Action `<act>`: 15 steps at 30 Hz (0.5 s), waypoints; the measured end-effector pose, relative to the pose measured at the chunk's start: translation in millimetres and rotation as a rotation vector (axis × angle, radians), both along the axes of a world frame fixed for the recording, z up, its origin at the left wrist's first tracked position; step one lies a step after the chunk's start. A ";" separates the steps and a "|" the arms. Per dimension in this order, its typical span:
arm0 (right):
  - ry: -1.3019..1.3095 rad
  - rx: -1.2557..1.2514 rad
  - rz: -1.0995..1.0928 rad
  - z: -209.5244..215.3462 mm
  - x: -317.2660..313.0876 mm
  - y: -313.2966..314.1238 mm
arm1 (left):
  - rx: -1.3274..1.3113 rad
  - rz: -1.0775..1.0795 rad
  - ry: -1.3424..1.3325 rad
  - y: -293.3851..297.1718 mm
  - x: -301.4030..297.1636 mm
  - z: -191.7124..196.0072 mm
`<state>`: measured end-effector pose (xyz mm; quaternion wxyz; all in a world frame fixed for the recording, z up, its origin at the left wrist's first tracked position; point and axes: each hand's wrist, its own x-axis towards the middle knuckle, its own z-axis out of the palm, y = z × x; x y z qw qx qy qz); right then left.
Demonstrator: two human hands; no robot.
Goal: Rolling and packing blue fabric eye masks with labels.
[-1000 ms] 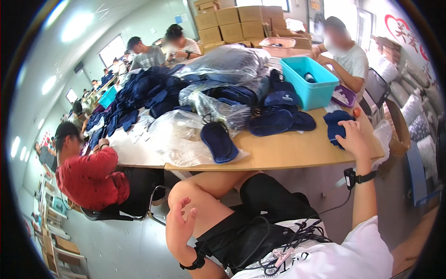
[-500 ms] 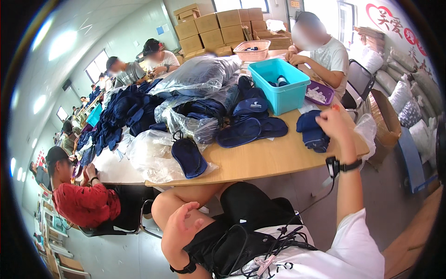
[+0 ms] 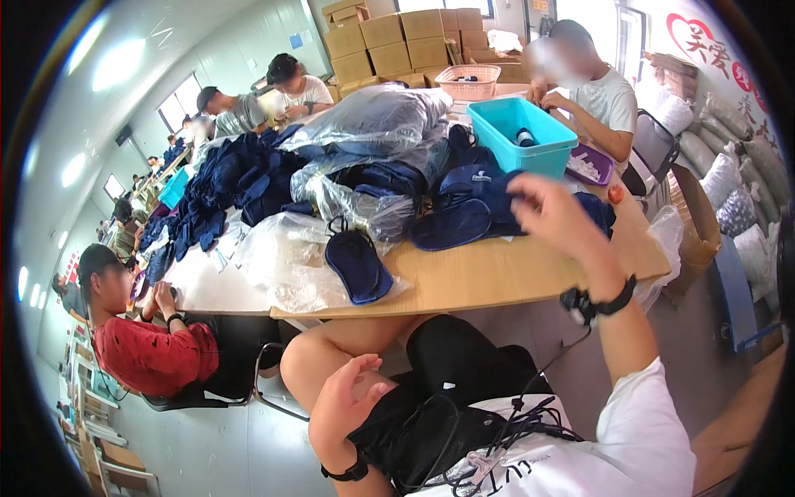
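Observation:
My right hand (image 3: 553, 217) is raised over the right part of the table, fingers apart and holding nothing I can see. Behind its fingers lies a navy cloth item with a white print (image 3: 476, 176), and a navy eye mask (image 3: 451, 224) is just left of them. A folded navy cloth bundle (image 3: 600, 217) is partly hidden by this hand. Over my lap hangs my left hand (image 3: 346, 404), fingers loosely curved and apart, with nothing in it. A navy eye mask with a dark strap (image 3: 358, 267) rests on clear plastic near the table's front edge.
A turquoise bin (image 3: 523, 159) holds dark items; beside it are a purple tray (image 3: 609, 176) of white pieces and a small red round thing (image 3: 615, 194). Plastic-bagged navy goods (image 3: 373, 132) and a navy cloth heap (image 3: 236, 182) cover the table's left. Co-workers sit around.
My right hand has moved left, from the folded navy bundle toward the printed navy item. My left hand stays over my lap. The view has shifted slightly.

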<state>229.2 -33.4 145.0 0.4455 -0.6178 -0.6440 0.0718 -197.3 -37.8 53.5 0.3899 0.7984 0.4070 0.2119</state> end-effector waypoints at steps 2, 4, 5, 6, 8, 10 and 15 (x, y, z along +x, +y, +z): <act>-0.109 -0.119 0.044 -47.7 -18.5 -13.0 | 0.025 0.005 -0.081 2.9 2.0 -6.4; -0.165 -0.178 0.068 -96.3 -20.8 -25.4 | 0.026 -0.025 -0.056 6.7 6.9 -9.6; -0.233 -0.131 0.097 -114.7 -21.5 -31.0 | 0.036 -0.053 -0.028 7.8 9.4 -9.0; -0.303 -0.083 0.121 -123.3 -20.5 -33.2 | 0.032 -0.050 -0.027 10.6 16.4 -5.2; -0.263 -0.100 0.167 -118.6 -17.9 -35.2 | 0.153 -0.127 0.173 14.9 36.6 6.4; -0.217 -0.110 0.212 -114.5 -22.1 -42.7 | 0.245 -0.166 0.161 23.8 65.0 17.6; -0.493 -0.186 -0.003 -101.6 -34.8 -52.3 | 0.540 -0.180 0.198 77.0 174.1 4.6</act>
